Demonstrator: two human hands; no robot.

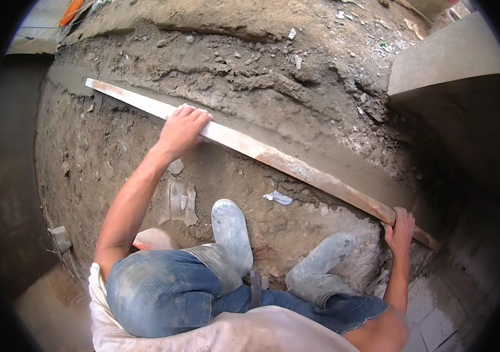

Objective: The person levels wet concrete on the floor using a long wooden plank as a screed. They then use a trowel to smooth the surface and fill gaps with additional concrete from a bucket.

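A long, pale, dirt-stained straightedge board (291, 167) lies diagonally from upper left to lower right across a smoothed grey band of wet mortar or screed (355, 164) on rough earth. My left hand (184, 129) grips the board left of its middle, fingers over its far edge. My right hand (399, 230) is wrapped round the board near its lower right end. My dusty pale boots (230, 232) rest on the dirt below the board, between my arms.
A grey wall (9, 164) stands at the left. A concrete block or ledge (449, 50) overhangs at the upper right, with dark shadow beneath. Rubble and loose stones (297, 61) lie beyond the board. An orange object (69, 13) and wires sit at the upper left. Pale tiles (432, 317) show lower right.
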